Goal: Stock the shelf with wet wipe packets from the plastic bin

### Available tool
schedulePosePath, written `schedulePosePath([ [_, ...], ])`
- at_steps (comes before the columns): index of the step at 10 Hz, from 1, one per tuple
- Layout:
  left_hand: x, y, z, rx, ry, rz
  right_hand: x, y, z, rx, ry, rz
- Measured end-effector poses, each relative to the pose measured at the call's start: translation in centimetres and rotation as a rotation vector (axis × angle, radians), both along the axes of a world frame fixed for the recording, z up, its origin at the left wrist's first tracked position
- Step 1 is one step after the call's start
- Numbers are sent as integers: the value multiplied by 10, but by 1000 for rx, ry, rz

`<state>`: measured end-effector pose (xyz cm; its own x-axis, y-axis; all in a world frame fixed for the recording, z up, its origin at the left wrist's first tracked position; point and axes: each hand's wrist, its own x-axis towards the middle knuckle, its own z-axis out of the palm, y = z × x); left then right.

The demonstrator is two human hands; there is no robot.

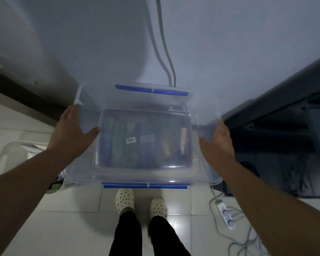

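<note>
Both forearms are stretched forward from the bottom corners, and between them a lidded clear bin (205,163) is held off the floor (72,228), in front of the body and above the feet. A grey wall (229,43) fills the upper half; two cables (166,52) are seen running down it and passing behind the bin's far edge. To the right, a dark unit (284,111) is set close beside the bin; what it holds cannot be made out. At the lower left, a second clear bin (9,154) is seen on the floor, partly hidden by the left forearm.

The bin's left side is pressed by the left hand (72,130), fingers straight and thumb spread onto the lid (137,102). The right side is pressed likewise by the right hand (218,143), fingers extended, not curled. A far latch (151,89) and a near latch (144,186), both blue, are seen on the lid. Packets (146,143) are seen through it, standing on edge in a row, blurred.

Below, white clogs (124,199) are planted on the tiles, and a power strip (226,216) with trailing leads lies to their right.
</note>
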<state>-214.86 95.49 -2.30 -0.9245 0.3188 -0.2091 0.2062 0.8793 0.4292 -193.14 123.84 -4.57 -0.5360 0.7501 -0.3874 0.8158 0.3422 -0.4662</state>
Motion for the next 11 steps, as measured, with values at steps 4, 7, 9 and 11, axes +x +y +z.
schedulePosePath([
  [4, -42, 5, -78, -13, -75, -77, -33, 3, -65, -11, -64, -54],
  [7, -52, -2, -105, -50, -173, -110, -34, 4, -85, -80, -72, -47],
  [9, -58, -6, -110, -101, -209, -146, -37, 8, -88, -122, -107, -22],
  [11, -34, 10, -79, -224, -5, -291, -53, -14, -63, 122, -217, 112],
])
